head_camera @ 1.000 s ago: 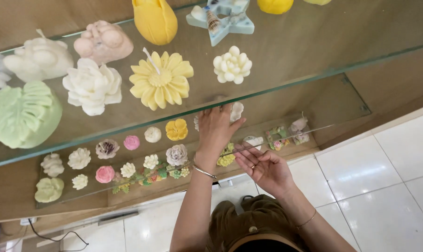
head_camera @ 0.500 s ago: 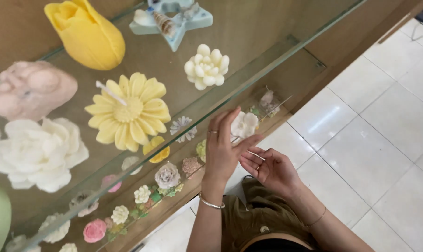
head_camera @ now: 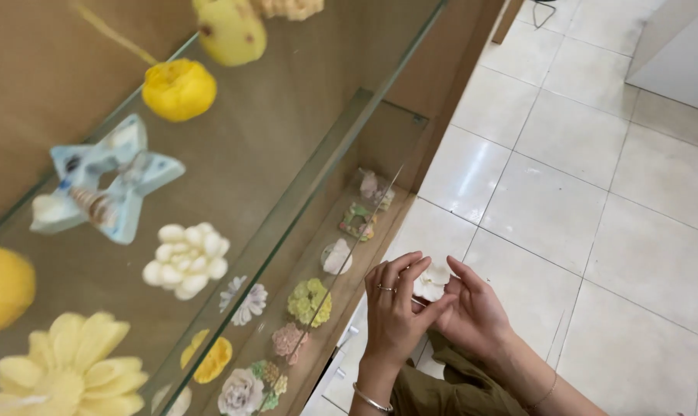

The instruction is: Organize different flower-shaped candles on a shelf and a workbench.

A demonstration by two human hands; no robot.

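White wax, moulded as a small flower-shaped candle (head_camera: 430,283), sits between the two hands, out in front of the lower glass shelf (head_camera: 341,254) and above the floor. Only a sliver of it shows, so which way its face or long axis points cannot be told. The left hand (head_camera: 395,312) curls around its left side, ringed fingers (head_camera: 399,270) bent and close together, tips touching the wax. The right hand (head_camera: 476,312) cups it from the other side, fingers (head_camera: 456,271) arched over the top; both hands are closed on the candle.

Glossy cream floor tiles (head_camera: 595,192) spread to the right. To the left stands a wooden cabinet with glass shelves; the upper glass shelf (head_camera: 287,115) bears a pale blue star-shaped candle (head_camera: 102,189), a white bubble-cluster candle (head_camera: 185,260), a round yellow candle (head_camera: 179,89) and a yellow daisy candle (head_camera: 68,370). The lower shelf holds a green flower candle (head_camera: 310,300) and a pink flower candle (head_camera: 289,340), near the hands.
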